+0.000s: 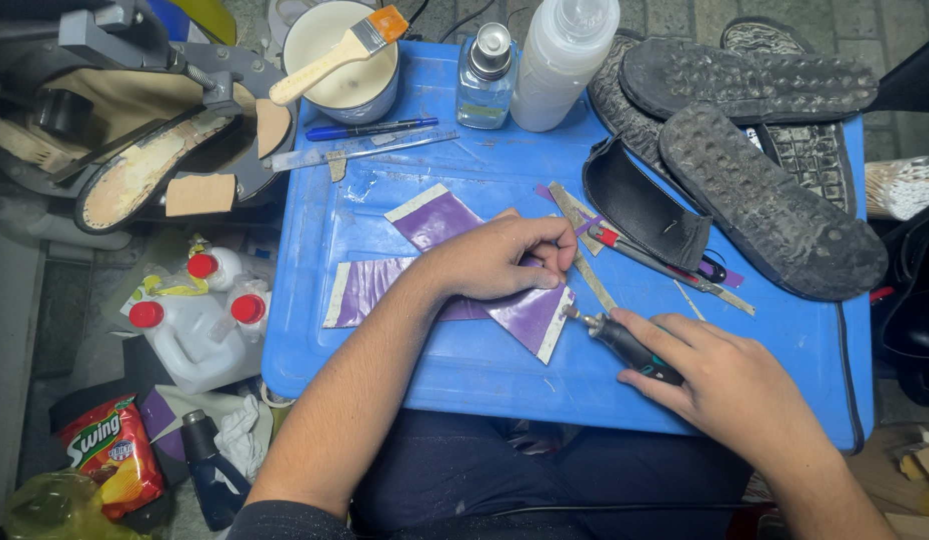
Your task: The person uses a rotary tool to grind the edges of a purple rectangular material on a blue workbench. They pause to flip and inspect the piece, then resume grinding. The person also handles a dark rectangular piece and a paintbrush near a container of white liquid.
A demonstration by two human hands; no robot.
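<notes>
My left hand [505, 258] presses down on purple sheet pieces [440, 222] with pale edges, lying on a blue plastic lid [405, 340] across my lap. Its fingers pinch a narrow strip near the sheet's right edge. My right hand [730, 385] grips a small dark rotary tool [625, 345], whose bit tip touches the pale edge of the purple piece. Thin pale strips [585, 265] lie beside the fingers.
Black shoe soles [775, 205] and a black heel piece [645, 205] lie at the right. A cup with a brush [345, 50], two bottles [530, 65], a blue pen [370, 128] and a metal caliper [365, 150] stand at the back. Jugs [200, 330] and a snack bag [110, 450] sit left on the floor.
</notes>
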